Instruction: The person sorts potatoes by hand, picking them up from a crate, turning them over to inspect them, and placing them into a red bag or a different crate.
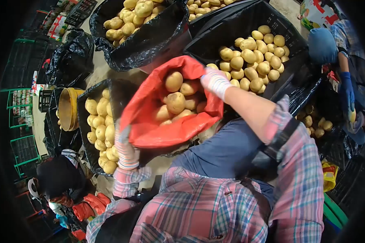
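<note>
A red sack [166, 131] stands with its mouth open in front of me, several potatoes [175, 102] inside it. My right hand [215, 82], in a pale glove, grips the sack's rim at the upper right. On the lower left side, my left hand [125, 146], in a striped glove, is closed on the sack's edge; it is slightly blurred and its fingers are partly hidden. Just left of that hand, a black-lined crate [83, 117] holds more potatoes [100, 131]. Beyond my right hand lie loose potatoes [255, 60] in a large black-lined crate [205, 46].
A black-lined container [166, 34] of potatoes stands at the top. At the left is a yellow bucket [69, 109]. Another person [344, 60] with a blue glove [346, 95] bends over potatoes at the right. A person in dark headwear [61, 176] is at lower left, near red sacks [91, 205].
</note>
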A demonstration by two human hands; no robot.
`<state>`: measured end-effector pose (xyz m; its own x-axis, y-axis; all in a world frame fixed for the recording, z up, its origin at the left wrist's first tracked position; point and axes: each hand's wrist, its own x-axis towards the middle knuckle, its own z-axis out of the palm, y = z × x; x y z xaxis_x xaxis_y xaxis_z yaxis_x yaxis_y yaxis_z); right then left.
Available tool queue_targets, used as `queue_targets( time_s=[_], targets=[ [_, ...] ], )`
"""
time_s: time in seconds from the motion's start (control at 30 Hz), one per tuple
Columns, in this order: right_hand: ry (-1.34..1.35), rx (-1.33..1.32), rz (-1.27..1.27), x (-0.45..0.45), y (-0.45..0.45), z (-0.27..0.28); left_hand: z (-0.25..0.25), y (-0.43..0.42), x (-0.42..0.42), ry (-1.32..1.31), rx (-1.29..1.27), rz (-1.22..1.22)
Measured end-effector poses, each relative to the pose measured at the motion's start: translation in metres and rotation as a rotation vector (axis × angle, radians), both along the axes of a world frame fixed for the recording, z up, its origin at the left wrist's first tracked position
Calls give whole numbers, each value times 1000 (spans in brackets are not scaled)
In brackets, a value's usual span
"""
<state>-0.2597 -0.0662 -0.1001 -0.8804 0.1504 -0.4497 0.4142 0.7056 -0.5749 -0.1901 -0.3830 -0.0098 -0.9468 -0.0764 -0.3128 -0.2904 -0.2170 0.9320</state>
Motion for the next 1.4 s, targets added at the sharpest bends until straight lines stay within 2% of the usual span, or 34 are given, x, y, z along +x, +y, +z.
queue_targets(
  time_s=[0.03, 0.07, 0.13, 0.17, 0.2, 0.27, 0.3, 0.37, 0.4, 0.43, 0.47, 0.53, 0.67, 0.73, 0.8, 0.87, 0.93, 1.0, 1.03, 1.07, 1.13, 1.2, 1.23, 1.27, 1.33, 1.37, 1.4],
  targets=[
    [22, -111, -108, -1, 17, -28, 6, 1, -7, 68, 53, -23],
    [96, -350, -287, 16, 21, -25, 14, 5, -15, 115, 96, -28],
    [138, -117, -123, 28, 14, -5, 28, 14, -31, 176, 170, -20],
    [311, -208, -22, 38, 10, 5, 31, 22, -38, 232, 106, 39],
    [288, -224, -105, 41, 6, 22, 23, 9, -45, 211, 129, 61],
    [502, -553, -199, 38, 8, 10, 12, -10, -54, 170, 181, 76],
    [553, -492, -221, 41, 6, 31, 12, -3, -49, 186, 170, 48],
    [592, -502, -213, 41, 5, 22, 12, 11, -39, 219, 147, -7],
    [610, -543, -195, 36, 5, 13, 13, 16, -31, 87, 246, -77],
    [461, -561, -102, 30, 13, 10, -7, 7, -33, 51, 52, -152],
    [294, -453, -55, 31, 19, 9, -27, 2, -33, 21, 113, -171],
    [219, -183, -51, 21, 31, -6, -30, 20, -33, -9, 314, -180],
    [145, -163, -28, 23, 40, -17, -24, 11, -34, 4, 213, -188],
    [57, 51, 4, 25, 36, 15, -19, 12, -37, -2, 214, -192],
    [98, 21, -16, 34, 40, 33, -3, 15, -38, 58, -53, -195],
    [294, -23, -150, 50, 46, 51, 2, 0, -47, 184, -230, -261],
    [382, -90, -221, 68, 71, 55, 21, -7, -51, 155, -321, -175],
    [537, -143, -241, 114, 95, 76, 40, 7, -59, 361, -474, -131],
    [522, -134, -272, 138, 110, 82, 51, 14, -62, 411, -352, -228],
    [503, -116, -312, 165, 127, 87, 57, 30, -56, 420, -300, -197],
    [443, -138, -403, 224, 163, 86, 62, 66, -48, 484, -174, -306],
    [360, -343, -606, 289, 203, 79, 63, 103, -41, 532, -100, -473],
    [268, -245, -698, 318, 217, 81, 66, 127, -35, 538, -55, -530],
    [245, -16, -677, 350, 236, 68, 72, 156, -19, 531, 7, -575],
    [189, -189, -881, 411, 264, 26, 92, 208, 14, 509, -4, -769],
    [83, -113, -863, 421, 268, -10, 80, 228, 17, 499, 32, -835],
    [-22, -35, -844, 440, 272, -31, 91, 251, 34, 451, 112, -923]
  ],
)
